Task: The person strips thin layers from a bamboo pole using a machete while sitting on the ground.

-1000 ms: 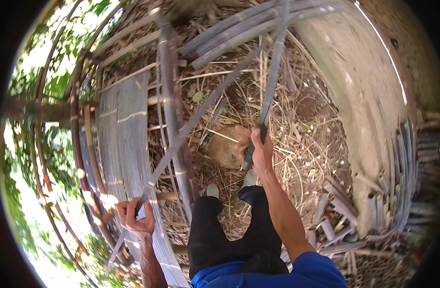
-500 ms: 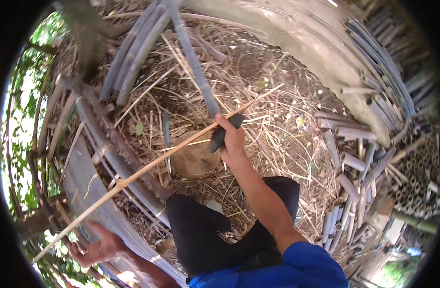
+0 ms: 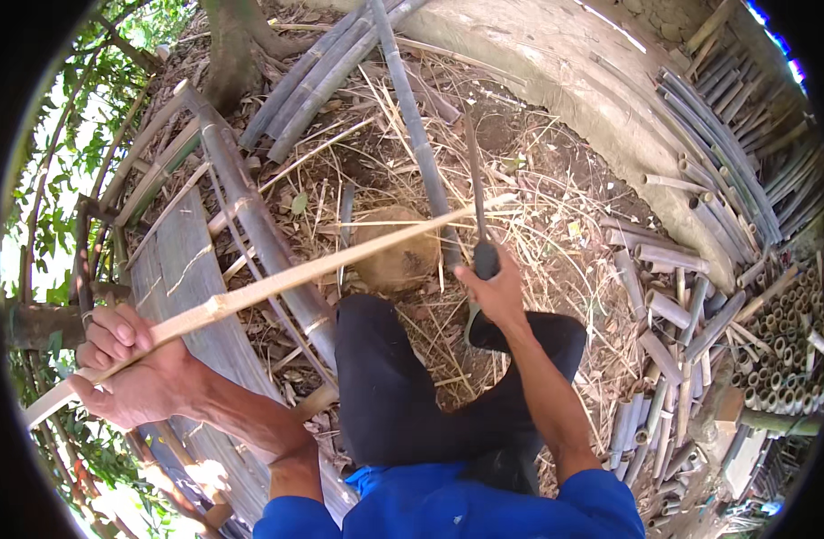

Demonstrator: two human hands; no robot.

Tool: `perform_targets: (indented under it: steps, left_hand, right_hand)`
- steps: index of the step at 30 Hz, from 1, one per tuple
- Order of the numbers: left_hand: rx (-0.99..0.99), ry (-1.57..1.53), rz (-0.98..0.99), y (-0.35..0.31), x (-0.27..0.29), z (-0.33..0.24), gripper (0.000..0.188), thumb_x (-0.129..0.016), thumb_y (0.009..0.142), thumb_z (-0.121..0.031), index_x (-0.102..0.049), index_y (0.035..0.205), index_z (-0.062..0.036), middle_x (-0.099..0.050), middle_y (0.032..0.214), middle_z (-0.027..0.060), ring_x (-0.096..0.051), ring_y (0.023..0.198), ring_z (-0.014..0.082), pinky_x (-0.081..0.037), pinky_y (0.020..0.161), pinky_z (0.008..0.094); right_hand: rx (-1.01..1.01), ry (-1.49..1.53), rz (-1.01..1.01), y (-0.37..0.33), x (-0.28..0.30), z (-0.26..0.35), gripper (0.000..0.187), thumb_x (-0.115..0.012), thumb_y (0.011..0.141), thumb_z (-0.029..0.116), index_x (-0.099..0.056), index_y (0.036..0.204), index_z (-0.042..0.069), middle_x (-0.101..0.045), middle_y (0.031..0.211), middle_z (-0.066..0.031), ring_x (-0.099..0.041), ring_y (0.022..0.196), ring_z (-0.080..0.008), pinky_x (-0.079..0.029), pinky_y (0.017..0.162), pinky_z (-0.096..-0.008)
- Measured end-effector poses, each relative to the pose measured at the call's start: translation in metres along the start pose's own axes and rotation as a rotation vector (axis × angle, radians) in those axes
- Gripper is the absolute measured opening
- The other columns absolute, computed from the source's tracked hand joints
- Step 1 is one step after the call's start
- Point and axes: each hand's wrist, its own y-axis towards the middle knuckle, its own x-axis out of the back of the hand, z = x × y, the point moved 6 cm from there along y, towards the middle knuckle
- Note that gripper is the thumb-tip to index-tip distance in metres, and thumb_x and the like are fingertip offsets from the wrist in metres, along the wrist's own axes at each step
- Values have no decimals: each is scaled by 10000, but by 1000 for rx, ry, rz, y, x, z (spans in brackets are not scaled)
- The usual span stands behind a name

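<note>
A long pale split-bamboo strip [image 3: 286,280] runs slantwise from the lower left to the middle, with a knot partway along. My left hand [image 3: 138,368] is closed around it near its lower-left end. My right hand [image 3: 497,287] is wrapped around the dark handle of a long-bladed knife [image 3: 475,171], whose narrow blade points up and away from me. The blade crosses the strip's far end; I cannot tell whether they touch. Below the strip, a round wooden block [image 3: 398,258] sits on the ground in front of my knees.
A grey bamboo pole [image 3: 407,117] leans beside the block. Thicker bamboo poles [image 3: 259,216] and a flattened bamboo panel [image 3: 192,260] lie at left. Shavings [image 3: 538,234] litter the ground. Cut bamboo pieces [image 3: 668,260] are piled at right, near a low earthen ledge [image 3: 601,108].
My left hand, open beside the strip before, has closed on it. My right hand no longer holds the strip, only the knife, whose blade now stands up. The view has shifted slightly.
</note>
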Motion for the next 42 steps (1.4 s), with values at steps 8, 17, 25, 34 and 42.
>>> perform_targets:
  steps: [8, 17, 25, 34, 42]
  left_hand:
    - [-121, 22, 165, -2, -42, -80, 477, -551, 954, -459, -405, 684, -94, -290, 604, 39, -357, 593, 196, -298, 449, 292]
    - [-195, 196, 218, -13, -35, -72, 554, -476, 1012, -517, -457, 670, -81, -405, 581, 80, -446, 564, 218, -388, 459, 299]
    - [-217, 245, 56, -8, -14, -59, 433, -508, 920, -378, -402, 634, -70, -339, 567, 87, -417, 569, 247, -337, 470, 296]
    - [-183, 177, 133, -11, -19, -56, 411, -476, 943, -378, -470, 669, -71, -357, 575, 84, -431, 566, 243, -343, 452, 293]
    - [-196, 159, 190, -18, -39, -38, 414, -411, 1002, -363, -501, 719, -75, -368, 576, 73, -437, 573, 223, -350, 450, 276]
  right_hand:
    - [354, -144, -13, -82, 21, 33, 552, -750, 910, 172, -510, 1385, 26, -664, 985, -83, -631, 895, -149, -522, 809, -314]
    - [50, -205, -20, -116, 25, 5, 485, -745, 909, 244, -570, 1317, 48, -678, 1002, -134, -647, 882, -190, -528, 799, -338]
    - [-146, -70, -143, -148, 57, 4, 471, -729, 937, 177, -539, 1347, 42, -550, 720, -21, -520, 542, -80, -427, 457, -259]
    - [-71, -37, -216, -155, 71, 27, 480, -717, 949, 159, -520, 1359, 7, -567, 712, -22, -529, 543, -76, -436, 456, -250]
    - [-9, -35, -231, -148, 68, 54, 499, -723, 945, 156, -499, 1358, -14, -565, 712, -28, -520, 531, -71, -423, 448, -243]
